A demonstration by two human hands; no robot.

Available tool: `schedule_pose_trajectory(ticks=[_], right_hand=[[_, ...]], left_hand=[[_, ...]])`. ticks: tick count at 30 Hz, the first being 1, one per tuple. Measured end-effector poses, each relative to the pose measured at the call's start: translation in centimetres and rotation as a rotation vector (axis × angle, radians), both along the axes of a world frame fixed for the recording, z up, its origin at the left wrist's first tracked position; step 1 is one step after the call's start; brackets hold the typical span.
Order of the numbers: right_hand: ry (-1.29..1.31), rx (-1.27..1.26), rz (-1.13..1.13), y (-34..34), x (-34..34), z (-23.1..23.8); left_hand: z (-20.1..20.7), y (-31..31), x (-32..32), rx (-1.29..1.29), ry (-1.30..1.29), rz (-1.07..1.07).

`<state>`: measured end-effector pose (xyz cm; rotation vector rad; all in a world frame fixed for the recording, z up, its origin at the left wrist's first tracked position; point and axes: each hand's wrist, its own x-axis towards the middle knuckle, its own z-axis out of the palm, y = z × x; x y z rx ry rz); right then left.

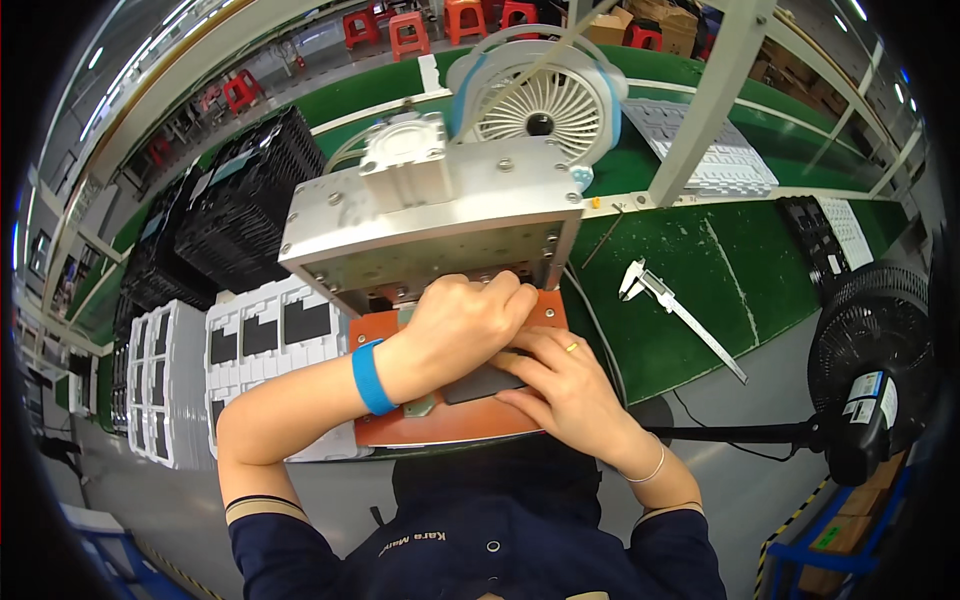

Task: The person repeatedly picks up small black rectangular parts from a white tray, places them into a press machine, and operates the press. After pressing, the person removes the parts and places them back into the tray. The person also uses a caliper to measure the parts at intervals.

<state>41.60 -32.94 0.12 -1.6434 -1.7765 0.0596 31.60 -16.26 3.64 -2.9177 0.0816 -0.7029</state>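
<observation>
- Left hand (465,326) is curling near frame centre, its grip hidden
- Right hand (570,392) is touching a dark rectangular plate (482,384) just below centre, clamped or not, cannot tell

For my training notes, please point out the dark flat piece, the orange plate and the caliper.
Dark flat piece (480,386), head view: upper face.
Orange plate (478,421), head view: bare near part.
Caliper (703,335), head view: long beam.

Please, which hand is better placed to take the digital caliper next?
Probably the right hand: the digital caliper lies on its own side, while the left hand reaches in from the opposite side.
</observation>
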Motion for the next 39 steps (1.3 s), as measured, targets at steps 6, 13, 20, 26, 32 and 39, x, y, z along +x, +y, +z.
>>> schedule_pose_trajectory(ticks=[6,13,20,26,32,39], right_hand=[[0.061,0.075,0.040,-0.1,0.3,-0.7],[0.071,0.057,0.051,-0.1,0.4,-0.3],[0.006,-0.030,0.046,0.3,0.3,0.5],[0.064,-0.054,0.059,2.3,0.2,2.2],[-0.019,0.008,0.061,5.4,-1.1,1.5],[-0.263,-0.050,0.016,5.8,-2.2,1.5]], left_hand=[[-1.0,-0.2,1.3,0.000,0.154,0.141],[0.0,0.1,0.0,-0.120,0.108,0.157],[2.6,0.7,-7.0,-0.149,-0.090,0.141],[-0.7,0.0,-11.4,-0.431,0.128,-0.103],[-2.2,-0.1,-12.1,-0.438,0.314,-0.160],[-2.6,0.1,-12.2,-0.443,0.285,-0.208]])
